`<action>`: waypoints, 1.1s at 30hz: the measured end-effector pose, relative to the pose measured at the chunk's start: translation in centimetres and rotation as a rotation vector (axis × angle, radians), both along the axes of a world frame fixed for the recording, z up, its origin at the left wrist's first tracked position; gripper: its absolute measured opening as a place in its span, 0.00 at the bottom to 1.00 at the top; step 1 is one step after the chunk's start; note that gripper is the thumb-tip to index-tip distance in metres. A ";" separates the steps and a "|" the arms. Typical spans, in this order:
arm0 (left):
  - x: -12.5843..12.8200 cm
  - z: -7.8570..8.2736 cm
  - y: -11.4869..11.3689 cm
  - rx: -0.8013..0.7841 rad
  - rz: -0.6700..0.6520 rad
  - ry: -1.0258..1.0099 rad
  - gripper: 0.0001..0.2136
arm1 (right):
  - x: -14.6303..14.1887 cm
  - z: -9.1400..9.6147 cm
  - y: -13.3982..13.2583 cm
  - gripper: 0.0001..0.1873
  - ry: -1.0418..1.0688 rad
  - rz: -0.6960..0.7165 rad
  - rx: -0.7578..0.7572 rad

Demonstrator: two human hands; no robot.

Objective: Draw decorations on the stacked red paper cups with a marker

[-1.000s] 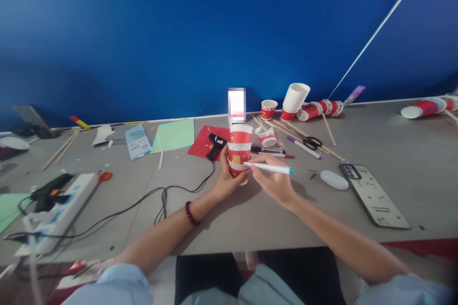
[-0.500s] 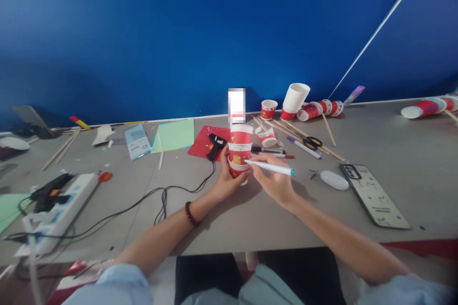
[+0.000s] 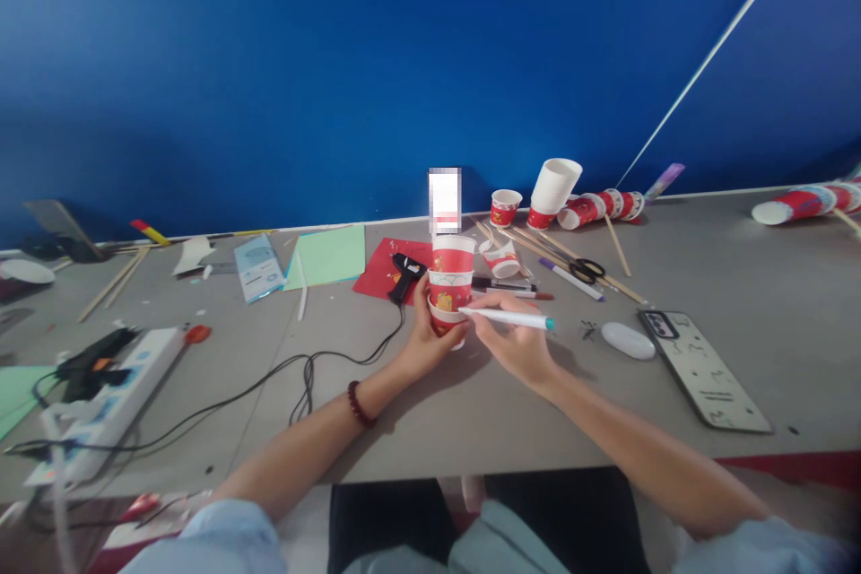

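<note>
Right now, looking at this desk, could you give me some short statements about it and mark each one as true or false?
1. The left hand grips a stack of red paper cups. True.
2. The right hand is empty. False: it holds a white pen, with the tip at the bottom of the stack.
3. The black glue gun lies partly on a red sheet. True.
4. The phone lies left of the stack. False: it lies to the right, beside a white oval object.
5. Every cup in view stands upright. False: a row of cups near the wall lies on its side.
</note>
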State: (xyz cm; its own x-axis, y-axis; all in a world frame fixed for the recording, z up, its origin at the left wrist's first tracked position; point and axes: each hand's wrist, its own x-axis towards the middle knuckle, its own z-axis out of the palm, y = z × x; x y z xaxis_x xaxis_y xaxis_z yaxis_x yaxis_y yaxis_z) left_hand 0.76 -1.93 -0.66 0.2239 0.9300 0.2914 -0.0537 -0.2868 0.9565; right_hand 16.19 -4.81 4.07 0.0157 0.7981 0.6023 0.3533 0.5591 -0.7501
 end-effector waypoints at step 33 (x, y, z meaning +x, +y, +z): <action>0.1 0.1 -0.1 0.002 -0.010 -0.001 0.46 | 0.0 -0.5 0.1 0.03 0.035 -0.021 -0.054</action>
